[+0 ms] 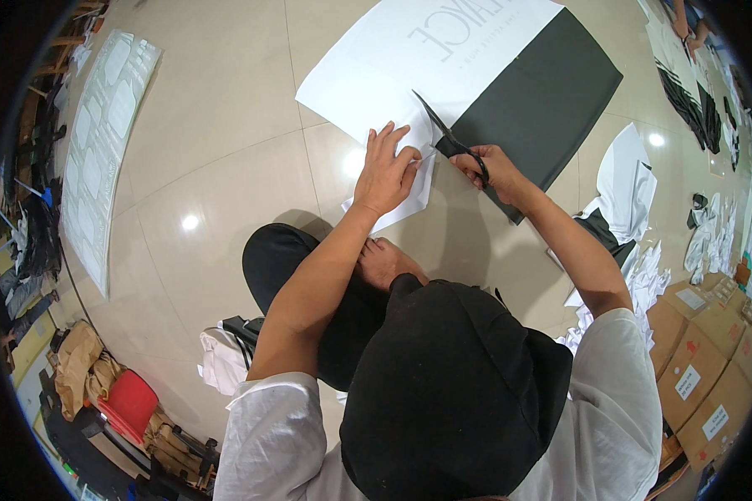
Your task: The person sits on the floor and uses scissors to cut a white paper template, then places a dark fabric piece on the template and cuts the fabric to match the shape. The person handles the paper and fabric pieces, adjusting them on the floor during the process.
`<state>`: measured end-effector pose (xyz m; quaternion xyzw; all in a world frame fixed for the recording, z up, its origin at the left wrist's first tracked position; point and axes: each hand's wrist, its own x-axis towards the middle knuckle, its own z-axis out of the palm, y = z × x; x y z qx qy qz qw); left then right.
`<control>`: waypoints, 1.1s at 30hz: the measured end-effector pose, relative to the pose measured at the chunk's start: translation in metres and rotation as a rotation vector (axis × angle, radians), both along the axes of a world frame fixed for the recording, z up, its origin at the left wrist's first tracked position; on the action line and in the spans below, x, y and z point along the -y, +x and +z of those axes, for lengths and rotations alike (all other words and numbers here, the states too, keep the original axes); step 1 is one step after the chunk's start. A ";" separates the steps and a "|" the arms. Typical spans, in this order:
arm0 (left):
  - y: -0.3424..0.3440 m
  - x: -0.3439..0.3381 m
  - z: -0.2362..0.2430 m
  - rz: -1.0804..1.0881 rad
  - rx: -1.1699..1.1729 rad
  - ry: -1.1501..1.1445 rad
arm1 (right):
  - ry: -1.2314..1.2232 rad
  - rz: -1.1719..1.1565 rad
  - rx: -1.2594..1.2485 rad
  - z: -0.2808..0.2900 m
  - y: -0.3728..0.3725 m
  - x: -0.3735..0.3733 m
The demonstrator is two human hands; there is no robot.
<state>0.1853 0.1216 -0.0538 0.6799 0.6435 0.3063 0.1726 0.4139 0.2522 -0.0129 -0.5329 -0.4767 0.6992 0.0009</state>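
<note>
A large sheet (pixel 376 67), white with grey lettering on one part and black on the other, lies on the floor ahead of me. My right hand (pixel 495 174) grips a pair of black-handled scissors (pixel 440 125). Their dark blades point up and left, over the sheet near the border of white and black. To the left, my left hand (pixel 386 174) pinches the white part between thumb and forefinger, the other fingers stretched over it. Close to this hand a loose white flap (pixel 411 204) of the sheet hangs toward me. Whether the blades touch the material is hard to tell.
A long white panel with rounded shapes (pixel 109 117) lies at the far left. White and black scraps (pixel 622 200) are heaped on the right, beside stacked cardboard boxes (pixel 685 359). A red chair (pixel 129 401) stands lower left. My bare foot (pixel 388 263) is just below the flap.
</note>
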 end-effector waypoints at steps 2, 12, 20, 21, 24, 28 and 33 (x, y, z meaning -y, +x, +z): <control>0.000 0.000 -0.001 -0.002 -0.003 -0.003 | 0.002 0.024 -0.003 -0.002 0.003 -0.003; 0.001 0.000 0.000 0.003 -0.017 -0.005 | 0.030 0.072 0.000 0.003 0.006 -0.015; 0.002 0.000 0.001 0.008 -0.006 0.009 | 0.076 0.143 0.039 -0.002 0.011 -0.024; 0.002 0.000 0.000 0.009 -0.010 0.006 | 0.079 0.150 0.041 -0.002 0.010 -0.025; 0.002 0.000 -0.001 0.009 -0.016 0.001 | 0.044 0.124 0.044 -0.001 0.002 -0.028; 0.001 0.001 -0.002 0.011 -0.012 0.007 | 0.032 0.136 0.076 0.006 -0.008 -0.034; 0.001 0.000 -0.002 0.010 -0.010 0.005 | 0.032 0.165 0.096 0.005 -0.011 -0.039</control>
